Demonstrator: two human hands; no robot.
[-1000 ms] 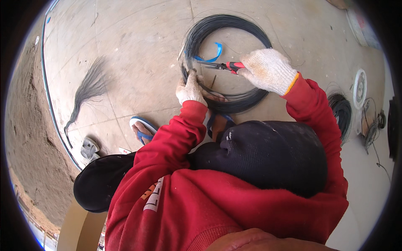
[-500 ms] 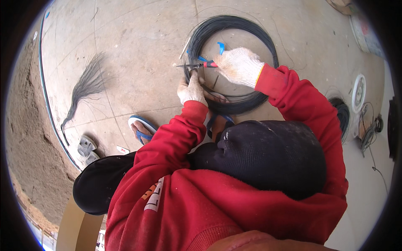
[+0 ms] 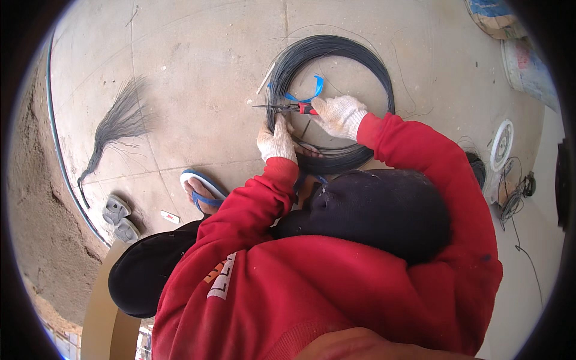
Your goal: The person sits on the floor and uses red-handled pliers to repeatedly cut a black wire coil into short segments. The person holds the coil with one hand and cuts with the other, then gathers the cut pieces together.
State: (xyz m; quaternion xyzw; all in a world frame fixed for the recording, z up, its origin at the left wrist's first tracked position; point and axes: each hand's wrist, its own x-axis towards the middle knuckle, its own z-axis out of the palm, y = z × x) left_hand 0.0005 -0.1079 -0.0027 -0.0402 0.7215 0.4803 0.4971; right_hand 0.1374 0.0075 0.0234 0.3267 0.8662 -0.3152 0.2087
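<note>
A large coil of thin dark wire (image 3: 375, 63) lies on the floor in front of me. My left hand (image 3: 278, 141), in a whitish knit glove, is closed around the strands at the coil's left side. My right hand (image 3: 339, 116), gloved alike, grips red-handled pliers (image 3: 307, 108) inside the ring. Their long dark jaws (image 3: 276, 107) point left across the bundle, just above my left thumb. Whether the jaws bite on any strand is too small to tell. A blue strip (image 3: 318, 86) curls inside the coil beside the pliers.
A fanned bundle of cut wire (image 3: 120, 117) lies to the left, near a dark hose (image 3: 55, 129) along the floor's edge. Grey sandals (image 3: 120, 217) sit below it. At right are a white round reel (image 3: 501, 145), tangled cord (image 3: 513, 204) and sacks (image 3: 531, 72).
My view has shifted slightly, so the coil appears lower. The pliers still lie across the wire at the coil's left side, and both hands keep their grips.
</note>
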